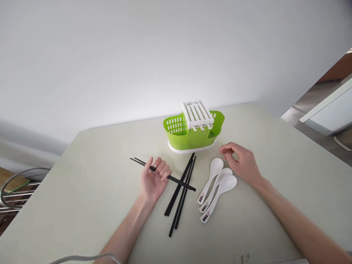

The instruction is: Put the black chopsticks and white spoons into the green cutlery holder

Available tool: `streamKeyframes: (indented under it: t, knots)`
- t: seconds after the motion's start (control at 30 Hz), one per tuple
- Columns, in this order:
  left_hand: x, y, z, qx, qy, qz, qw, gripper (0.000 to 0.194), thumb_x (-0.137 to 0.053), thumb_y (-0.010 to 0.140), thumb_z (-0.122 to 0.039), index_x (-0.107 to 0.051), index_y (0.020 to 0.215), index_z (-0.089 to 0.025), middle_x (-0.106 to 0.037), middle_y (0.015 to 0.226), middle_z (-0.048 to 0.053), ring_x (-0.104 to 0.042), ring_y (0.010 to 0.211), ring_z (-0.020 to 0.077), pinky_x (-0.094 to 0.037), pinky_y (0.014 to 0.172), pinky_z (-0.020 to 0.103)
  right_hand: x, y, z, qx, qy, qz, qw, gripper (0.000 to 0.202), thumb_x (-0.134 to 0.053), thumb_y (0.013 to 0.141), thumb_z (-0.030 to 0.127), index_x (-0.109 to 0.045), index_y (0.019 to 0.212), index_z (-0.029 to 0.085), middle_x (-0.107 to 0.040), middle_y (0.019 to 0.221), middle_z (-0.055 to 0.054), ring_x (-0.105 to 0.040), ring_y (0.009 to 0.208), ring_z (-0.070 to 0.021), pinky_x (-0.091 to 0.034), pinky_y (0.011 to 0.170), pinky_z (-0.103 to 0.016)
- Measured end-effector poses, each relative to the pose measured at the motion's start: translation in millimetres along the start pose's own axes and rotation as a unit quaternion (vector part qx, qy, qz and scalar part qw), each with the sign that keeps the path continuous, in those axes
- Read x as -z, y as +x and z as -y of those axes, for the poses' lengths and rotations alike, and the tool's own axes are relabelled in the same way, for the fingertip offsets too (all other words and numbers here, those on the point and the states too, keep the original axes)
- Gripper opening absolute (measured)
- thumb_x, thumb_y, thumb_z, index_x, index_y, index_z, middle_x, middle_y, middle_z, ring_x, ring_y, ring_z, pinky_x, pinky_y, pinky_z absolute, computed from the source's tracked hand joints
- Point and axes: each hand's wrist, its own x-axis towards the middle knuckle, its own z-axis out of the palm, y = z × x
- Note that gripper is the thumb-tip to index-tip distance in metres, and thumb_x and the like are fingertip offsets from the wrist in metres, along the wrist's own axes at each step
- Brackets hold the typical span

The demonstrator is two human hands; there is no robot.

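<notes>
My left hand [154, 183] is turned palm up, its fingers closed around a pair of black chopsticks [180, 182]. Their thin ends point left, and their thick ends reach right, above more black chopsticks [172, 201] that lie crossed on the table. Three white spoons [216, 189] with printed handles lie side by side, bowls away from me. Just right of the spoon bowls, my right hand [243, 163] rests with bent fingers, thumb and forefinger apart, holding nothing. Beyond both hands stands a green utensil basket [178, 141] with a white slotted top [198, 114] and small hooks.
The pale table [82, 190] meets a white wall [123, 66] behind the basket. A metal rack [19, 198] stands past the left edge. A grey cable [82, 257] crosses the bottom left, and a few dark spots mark the near edge.
</notes>
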Motion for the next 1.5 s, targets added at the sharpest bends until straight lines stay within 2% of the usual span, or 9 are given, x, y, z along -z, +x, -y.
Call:
streamKeyframes:
  t: [0.2,0.37,0.47,0.63,0.93,1.1,1.27,1.4,1.5]
  knots:
    - [0.0,-1.3,8.0,0.019,0.012,-0.002,1.000,0.038,-0.043,0.110,-0.027,-0.039,0.073,-0.020,-0.026,0.062,-0.007,-0.033,0.049,0.0084,-0.035,0.047,0.023,1.4,-6.0,26.9,0.217,-0.022,-0.030,0.975,0.028,-0.054,0.091,-0.002,-0.065,0.097,0.023,-0.073,0.086,-0.001,-0.066,0.070,-0.0132,-0.049,0.065,-0.025]
    - [0.2,-1.8,13.2,0.052,-0.002,-0.016,0.998,0.043,-0.036,0.113,-0.025,-0.033,0.070,-0.022,-0.019,0.060,-0.008,-0.025,0.046,0.0083,-0.029,0.043,0.021,-5.5,-16.3,54.6,0.290,0.023,0.049,0.955,0.017,-0.065,0.089,0.009,-0.063,0.102,0.020,-0.070,0.079,-0.002,-0.064,0.071,-0.0162,-0.050,0.068,-0.029]
    - [-0.7,-3.3,14.4,0.049,-0.014,-0.018,0.999,0.043,-0.034,0.113,-0.024,-0.032,0.070,-0.023,-0.019,0.059,-0.008,-0.023,0.045,0.0086,-0.029,0.042,0.020,-11.9,-23.1,64.7,0.312,0.028,0.098,0.945,0.008,-0.069,0.092,0.023,-0.062,0.096,0.020,-0.067,0.075,-0.001,-0.060,0.068,-0.0168,-0.047,0.064,-0.030]
    - [0.7,-4.4,16.7,0.034,0.001,-0.021,0.999,0.044,-0.040,0.110,-0.025,-0.028,0.067,-0.023,-0.019,0.058,-0.008,-0.021,0.045,0.0091,-0.030,0.041,0.022,-20.2,-28.0,66.4,0.310,0.030,0.142,0.940,0.021,-0.067,0.099,0.038,-0.063,0.087,0.022,-0.062,0.071,-0.001,-0.055,0.066,-0.0171,-0.044,0.061,-0.031]
    - [2.1,-9.0,22.1,0.003,0.027,-0.013,1.000,0.046,-0.045,0.108,-0.024,-0.027,0.065,-0.023,-0.018,0.058,-0.007,-0.026,0.045,0.0084,-0.030,0.043,0.021,-23.4,-28.8,66.1,0.296,0.038,0.166,0.940,0.026,-0.060,0.104,0.040,-0.061,0.086,0.021,-0.061,0.072,-0.002,-0.051,0.068,-0.0178,-0.043,0.062,-0.032]
    - [-5.1,-10.6,25.4,0.017,0.032,0.017,0.999,0.040,-0.044,0.107,-0.022,-0.038,0.068,-0.021,-0.023,0.057,-0.007,-0.034,0.049,0.0094,-0.045,0.058,0.023,-22.4,-28.8,69.2,0.263,0.059,0.175,0.947,0.023,-0.052,0.106,0.026,-0.056,0.083,0.022,-0.056,0.069,-0.002,-0.047,0.067,-0.0180,-0.041,0.062,-0.033]
    - [-4.4,-8.6,30.2,-0.027,0.227,0.066,0.971,0.039,-0.055,0.104,-0.041,-0.060,0.073,-0.016,-0.059,0.084,0.006,-0.057,0.082,0.0179,-0.051,0.080,0.031,-14.9,-25.6,72.6,0.156,0.155,0.224,0.949,0.032,-0.038,0.109,0.021,-0.052,0.081,0.022,-0.058,0.071,-0.002,-0.049,0.064,-0.0161,-0.040,0.063,-0.032]
    - [0.1,-9.9,29.7,-0.063,0.344,0.064,0.935,0.044,-0.059,0.100,-0.056,-0.069,0.086,-0.016,-0.054,0.072,0.001,-0.049,0.064,0.0135,-0.049,0.064,0.027,-11.3,-25.3,68.9,0.010,0.211,0.240,0.947,0.040,-0.037,0.112,0.036,-0.057,0.081,0.022,-0.060,0.072,-0.001,-0.055,0.064,-0.0154,-0.044,0.064,-0.030]
    - [1.4,-10.1,29.1,-0.021,0.335,0.062,0.940,0.046,-0.057,0.100,-0.062,-0.067,0.090,-0.018,-0.041,0.059,-0.006,-0.038,0.047,0.0104,-0.044,0.048,0.026,-13.3,-26.2,65.1,-0.102,0.267,0.233,0.929,0.030,-0.049,0.109,0.046,-0.067,0.110,0.022,-0.064,0.073,-0.001,-0.060,0.068,-0.0166,-0.049,0.064,-0.029]
